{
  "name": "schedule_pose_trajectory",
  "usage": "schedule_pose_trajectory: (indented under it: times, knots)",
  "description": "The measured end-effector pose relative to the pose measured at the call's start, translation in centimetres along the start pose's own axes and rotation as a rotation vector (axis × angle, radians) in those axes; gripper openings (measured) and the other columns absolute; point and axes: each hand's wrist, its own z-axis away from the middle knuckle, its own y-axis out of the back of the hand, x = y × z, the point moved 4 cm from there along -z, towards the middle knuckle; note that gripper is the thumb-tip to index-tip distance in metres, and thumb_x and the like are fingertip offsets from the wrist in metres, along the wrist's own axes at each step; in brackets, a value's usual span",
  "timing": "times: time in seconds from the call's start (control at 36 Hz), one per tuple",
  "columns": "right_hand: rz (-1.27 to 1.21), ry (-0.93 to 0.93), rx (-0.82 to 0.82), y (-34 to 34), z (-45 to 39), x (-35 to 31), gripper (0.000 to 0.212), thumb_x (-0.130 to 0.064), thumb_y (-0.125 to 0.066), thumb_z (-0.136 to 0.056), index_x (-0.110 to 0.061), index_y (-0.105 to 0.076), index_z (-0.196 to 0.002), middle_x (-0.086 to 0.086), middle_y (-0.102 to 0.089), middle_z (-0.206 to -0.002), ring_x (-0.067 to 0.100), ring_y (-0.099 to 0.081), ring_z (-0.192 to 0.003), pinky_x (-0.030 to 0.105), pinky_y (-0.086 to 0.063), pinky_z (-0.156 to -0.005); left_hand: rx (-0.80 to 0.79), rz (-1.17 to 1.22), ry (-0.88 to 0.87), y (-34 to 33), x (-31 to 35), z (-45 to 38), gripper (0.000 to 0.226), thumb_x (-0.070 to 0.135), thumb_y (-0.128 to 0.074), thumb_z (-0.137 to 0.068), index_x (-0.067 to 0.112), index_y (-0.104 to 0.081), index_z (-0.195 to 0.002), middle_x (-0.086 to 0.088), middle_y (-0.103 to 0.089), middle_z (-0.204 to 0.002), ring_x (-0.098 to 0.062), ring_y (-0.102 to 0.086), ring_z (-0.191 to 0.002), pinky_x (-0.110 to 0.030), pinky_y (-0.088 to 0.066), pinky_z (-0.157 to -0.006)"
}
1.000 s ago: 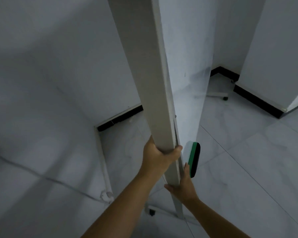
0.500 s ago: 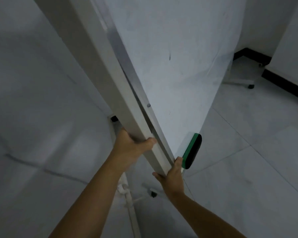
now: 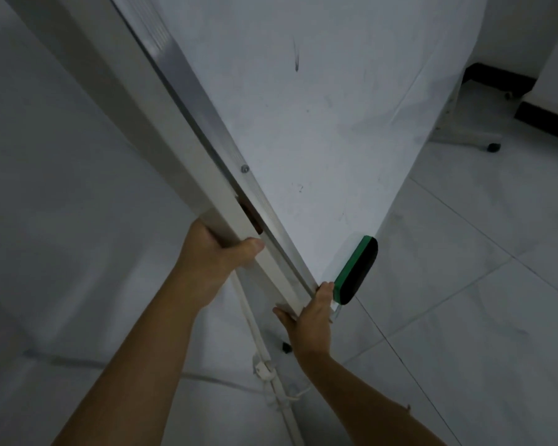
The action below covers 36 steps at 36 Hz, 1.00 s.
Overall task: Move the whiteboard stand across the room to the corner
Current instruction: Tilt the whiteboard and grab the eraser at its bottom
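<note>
The whiteboard stand [image 3: 319,123] fills the upper middle of the view, its white board face turned to the right and its pale side post [image 3: 161,143] running diagonally from upper left down to centre. My left hand [image 3: 216,252] is wrapped around the post from the left, thumb on its front face. Lower down, my right hand [image 3: 310,313] clasps the bottom end of the post at the board's lower corner. A green and black eraser [image 3: 356,270] clings to the board just right of that hand. One wheeled foot [image 3: 467,140] of the stand shows at far right.
A white wall [image 3: 45,188] rises close on the left. A white cable conduit [image 3: 271,381] runs along the wall and floor junction below my hands. Pale floor tiles [image 3: 464,300] spread to the right. A black skirting board [image 3: 503,78] marks the far walls and corner at upper right.
The post leans further to the upper left in the view and the board face takes up more of it. Both hands keep their grip, and the wall on the left looks closer.
</note>
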Motion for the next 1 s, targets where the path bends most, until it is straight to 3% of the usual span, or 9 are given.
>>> schedule_pose_trajectory:
  times: [0.14, 0.31, 0.42, 0.53, 0.58, 0.64, 0.72, 0.89, 1.0]
  knots:
    - [0.053, 0.065, 0.011, -0.9, 0.3, 1.3, 0.103, -0.029, -0.071, -0.074, -0.007, 0.007, -0.137, 0.021, -0.008, -0.151, 0.031, -0.022, -0.137, 0.029, -0.023, -0.106, -0.017, 0.048, -0.028, 0.7, -1.5, 0.2, 0.026, 0.015, -0.07, -0.044, 0.034, -0.069, -0.063, 0.019, -0.07, -0.061, 0.002, -0.064, -0.065, -0.014, -0.051, -0.057]
    - [0.079, 0.242, 0.088, -1.5, 0.0, 4.1, 0.114, -0.021, -0.07, -0.076, -0.051, 0.029, -0.125, 0.014, 0.0, -0.147, 0.031, -0.013, -0.137, 0.039, -0.021, -0.109, 0.104, 0.128, 0.042, -0.8, -5.6, 1.6, 0.023, 0.005, -0.065, -0.054, 0.025, -0.067, -0.064, 0.018, -0.07, -0.059, 0.001, -0.064, -0.064, -0.013, -0.052, -0.057]
    - [0.078, 0.293, 0.121, -2.6, -0.5, 4.5, 0.107, -0.036, -0.063, -0.076, -0.037, 0.03, -0.131, 0.02, -0.005, -0.148, 0.026, -0.008, -0.135, 0.022, -0.005, -0.114, 0.227, 0.165, 0.025, -1.2, -7.5, 2.9, 0.044, -0.012, -0.066, -0.066, 0.029, -0.054, -0.079, 0.016, -0.07, -0.068, 0.004, -0.064, -0.069, -0.008, -0.049, -0.06]
    - [0.097, 0.279, 0.163, -3.7, -1.3, 5.3, 0.095, -0.047, -0.046, -0.077, -0.034, 0.03, -0.131, 0.018, -0.002, -0.15, 0.025, -0.006, -0.134, 0.012, 0.015, -0.107, 0.243, 0.145, -0.039, -1.0, -8.2, 2.9, 0.041, 0.003, -0.067, -0.06, 0.036, -0.053, -0.081, 0.014, -0.069, -0.083, 0.001, -0.065, -0.083, -0.009, -0.049, -0.069]
    - [0.12, 0.273, 0.172, -4.3, -1.7, 5.2, 0.097, -0.046, -0.048, -0.077, -0.032, 0.03, -0.132, 0.022, -0.006, -0.144, 0.027, -0.007, -0.133, 0.016, 0.005, -0.112, 0.237, 0.121, -0.045, -0.3, -8.5, 2.1, 0.041, 0.013, -0.07, -0.054, 0.037, -0.052, -0.081, 0.011, -0.065, -0.091, 0.001, -0.065, -0.086, -0.01, -0.049, -0.071]
    - [0.141, 0.281, 0.178, -5.6, -2.3, 4.6, 0.103, -0.039, -0.059, -0.076, -0.027, 0.024, -0.136, 0.027, -0.014, -0.142, 0.03, -0.011, -0.131, 0.037, -0.019, -0.113, 0.253, 0.103, -0.043, 0.9, -8.9, 1.2, 0.04, 0.02, -0.07, -0.051, 0.039, -0.052, -0.082, 0.009, -0.063, -0.094, 0.0, -0.064, -0.087, -0.01, -0.048, -0.072]
    - [0.121, 0.234, 0.132, -7.6, -2.8, 3.5, 0.102, -0.024, -0.072, -0.074, -0.024, 0.008, -0.137, 0.02, -0.005, -0.143, 0.028, -0.007, -0.135, 0.06, -0.025, -0.105, 0.312, 0.097, -0.051, 2.7, -9.4, 0.3, 0.042, 0.01, -0.065, -0.061, 0.037, -0.049, -0.088, 0.007, -0.061, -0.101, 0.0, -0.063, -0.091, -0.01, -0.048, -0.074]
    - [0.22, 0.351, -0.09, -10.6, -3.6, 2.6, 0.119, -0.015, -0.06, -0.084, -0.039, 0.053, -0.11, -0.018, 0.058, -0.125, 0.026, 0.017, -0.133, 0.049, -0.003, -0.112, 0.547, 0.113, -0.061, 4.0, -11.6, -0.3, 0.056, -0.004, -0.068, -0.068, 0.029, -0.043, -0.105, 0.009, -0.057, -0.101, 0.007, -0.061, -0.087, -0.007, -0.049, -0.07]
    - [0.282, 0.475, -0.164, -10.1, -3.8, 3.5, 0.115, -0.027, -0.062, -0.081, -0.026, 0.046, -0.122, -0.004, 0.044, -0.14, 0.034, 0.0, -0.134, 0.049, -0.022, -0.109, 0.632, 0.061, 0.09, 3.3, -15.8, 0.4, 0.066, 0.001, -0.069, -0.069, 0.017, -0.036, -0.124, 0.0, -0.055, -0.114, -0.004, -0.057, -0.096, -0.002, -0.047, -0.064]
